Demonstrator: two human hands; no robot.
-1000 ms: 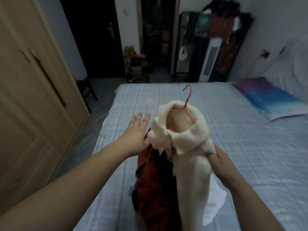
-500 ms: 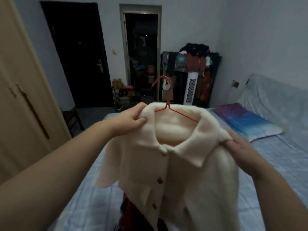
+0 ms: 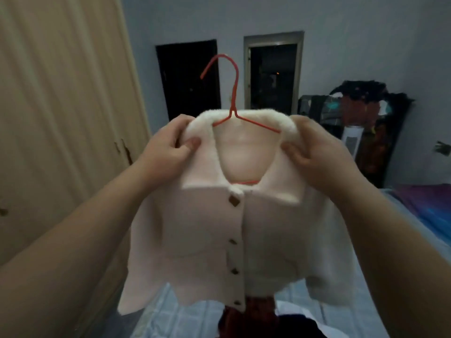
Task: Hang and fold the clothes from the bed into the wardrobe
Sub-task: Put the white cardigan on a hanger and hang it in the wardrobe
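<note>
Both grips, left hand [image 3: 168, 147] and right hand [image 3: 317, 152], pinch the fluffy cream buttoned jacket's [image 3: 219, 235] collar on its red hanger [image 3: 234, 93].

We have one view only, from a camera worn on the head. It faces forward along our raised forearms, close to the cream fleece button-up jacket [image 3: 227, 228], with the beige wooden wardrobe [image 3: 61, 118] at left.

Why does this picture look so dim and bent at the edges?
Head view: the room is dimly lit, so colours look grey. The wide lens bows the wardrobe and stretches both forearms. The cream jacket on the red hanger is fairly clear; its lower hem and the bed are soft.
</note>
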